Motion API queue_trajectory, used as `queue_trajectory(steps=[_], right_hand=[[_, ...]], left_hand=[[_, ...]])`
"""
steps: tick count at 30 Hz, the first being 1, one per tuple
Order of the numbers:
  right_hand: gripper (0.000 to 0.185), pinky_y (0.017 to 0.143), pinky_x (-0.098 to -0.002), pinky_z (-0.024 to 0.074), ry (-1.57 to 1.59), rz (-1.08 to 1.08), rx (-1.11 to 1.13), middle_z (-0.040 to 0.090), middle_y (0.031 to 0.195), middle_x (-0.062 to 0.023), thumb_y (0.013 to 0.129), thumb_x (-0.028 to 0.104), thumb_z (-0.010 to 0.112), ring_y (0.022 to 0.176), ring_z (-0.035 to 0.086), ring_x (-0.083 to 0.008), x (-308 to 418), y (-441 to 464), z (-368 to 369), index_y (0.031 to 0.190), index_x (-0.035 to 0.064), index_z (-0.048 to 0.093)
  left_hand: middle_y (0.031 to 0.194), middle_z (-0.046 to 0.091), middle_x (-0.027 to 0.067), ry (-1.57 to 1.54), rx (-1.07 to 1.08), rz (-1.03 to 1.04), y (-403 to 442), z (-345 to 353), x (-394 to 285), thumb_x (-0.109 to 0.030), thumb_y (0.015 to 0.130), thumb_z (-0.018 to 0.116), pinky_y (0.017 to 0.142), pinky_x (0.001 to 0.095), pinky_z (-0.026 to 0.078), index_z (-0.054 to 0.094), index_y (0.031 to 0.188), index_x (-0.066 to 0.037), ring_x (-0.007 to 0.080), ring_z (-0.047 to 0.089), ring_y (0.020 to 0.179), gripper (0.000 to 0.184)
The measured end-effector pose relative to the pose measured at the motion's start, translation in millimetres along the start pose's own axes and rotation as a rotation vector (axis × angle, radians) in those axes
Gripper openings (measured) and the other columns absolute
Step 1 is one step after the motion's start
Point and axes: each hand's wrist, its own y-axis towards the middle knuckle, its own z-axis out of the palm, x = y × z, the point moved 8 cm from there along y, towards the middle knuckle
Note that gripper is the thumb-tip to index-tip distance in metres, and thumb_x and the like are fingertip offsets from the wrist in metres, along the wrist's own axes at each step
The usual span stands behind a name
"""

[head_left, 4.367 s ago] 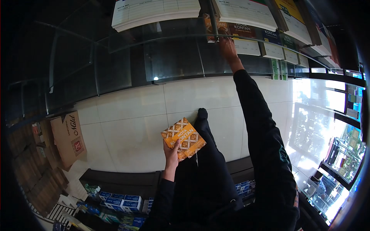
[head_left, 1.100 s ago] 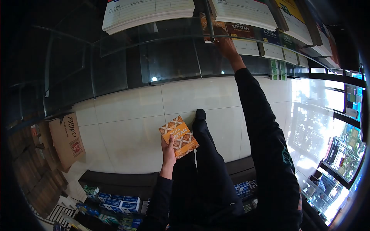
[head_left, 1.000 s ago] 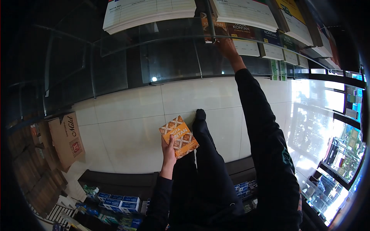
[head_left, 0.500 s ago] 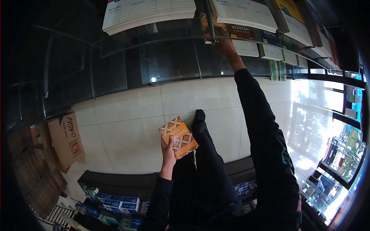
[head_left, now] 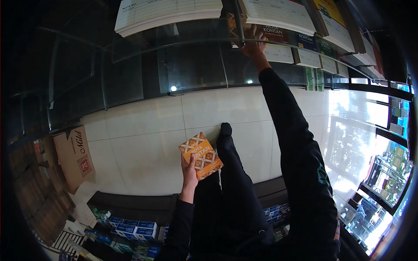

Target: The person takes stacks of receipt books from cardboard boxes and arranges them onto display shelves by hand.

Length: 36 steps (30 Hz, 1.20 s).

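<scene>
Orange and white pattern covers the booklet [head_left: 210, 166] marked "NOTA KONTAN", which is in the left hand [head_left: 189, 176], low above the pale floor [head_left: 143, 161]. The thumb lies on the cover and the other fingers seem to go underneath, so the grip is closed at one edge; probably it is held so because this leaves most of the cover flat and easy to read. Whether it is one booklet or several together, I cannot tell. The right hand [head_left: 256, 47] is well apart from the left, reaching to the glass shelving [head_left: 191, 45], its fingers raised near an orange-brown booklet [head_left: 234, 29] and beside the brown booklet [head_left: 274, 35]. Glass and shadow hide part of this hand, so I cannot say if it grips something. The small booklets stand in a row with titles outward, perhaps so each colour is quickly found. Higher, the large form pads [head_left: 170, 15] lie in a thick stack, flat, which likely protects their pages from bending.
</scene>
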Motion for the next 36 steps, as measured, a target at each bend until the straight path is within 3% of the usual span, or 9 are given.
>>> queue_trajectory(steps=[1, 3, 8, 22, 36], right_hand=[[0.119, 0.098, -0.0617, 0.0344, -0.003, 0.056, 0.049, 0.038, 0.135, -0.0304, 0.066, 0.074, 0.067, 0.128, 0.036, -0.0467, 0.9, 1.8, 0.5, 0.15, 0.0058, 0.018], [0.117, 0.097, -0.065, 0.0329, 0.064, 0.168, 0.165, 0.037, 0.136, -0.0308, 0.07, 0.076, 0.062, 0.128, 0.035, -0.0472, 17.5, -3.3, -24.7, 0.148, 0.0011, 0.018], [0.113, 0.096, -0.0673, 0.031, 0.072, 0.262, 0.209, 0.037, 0.136, -0.0319, 0.071, 0.07, 0.063, 0.126, 0.036, -0.0485, 15.8, 10.1, -2.1, 0.146, -0.0016, 0.02], [0.102, 0.097, -0.0637, 0.0329, 0.021, 0.288, 0.107, 0.038, 0.134, -0.0308, 0.073, 0.066, 0.066, 0.125, 0.037, -0.0471, 22.6, -2.4, -17.9, 0.14, -0.0009, 0.028], [0.092, 0.098, -0.0601, 0.0349, 0.019, 0.313, 0.073, 0.038, 0.133, -0.0298, 0.074, 0.062, 0.069, 0.124, 0.038, -0.0457, 34.6, 11.8, -15.2, 0.134, -0.0002, 0.036]], left_hand=[[0.128, 0.052, 0.0093, 0.005, -0.003, -0.004, -0.2, -0.2, 2.1, -0.029, 0.097, 0.06, 0.098, 0.0338, 0.045, 0.036, 0.139, -0.003, 0.0172, 0.052, 0.117, 0.055], [0.128, 0.052, 0.0095, 0.018, -0.01, -0.011, -0.7, 0.3, 5.3, -0.029, 0.097, 0.06, 0.097, 0.0335, 0.045, 0.036, 0.139, -0.003, 0.0171, 0.052, 0.116, 0.055], [0.127, 0.052, 0.0095, 0.042, -0.018, 0.01, -7.9, 17.1, -8.0, -0.03, 0.097, 0.059, 0.097, 0.0333, 0.045, 0.037, 0.138, -0.003, 0.0169, 0.052, 0.116, 0.054], [0.122, 0.055, 0.0069, 0.016, -0.021, 0.011, -1.2, 0.4, -2.1, -0.026, 0.097, 0.059, 0.096, 0.033, 0.045, 0.04, 0.135, -0.004, 0.0151, 0.053, 0.112, 0.048], [0.126, 0.053, 0.0095, 0.048, -0.024, 0.004, -1.6, 3.7, -8.3, -0.029, 0.097, 0.059, 0.096, 0.0338, 0.046, 0.036, 0.138, -0.003, 0.0172, 0.053, 0.114, 0.054]])
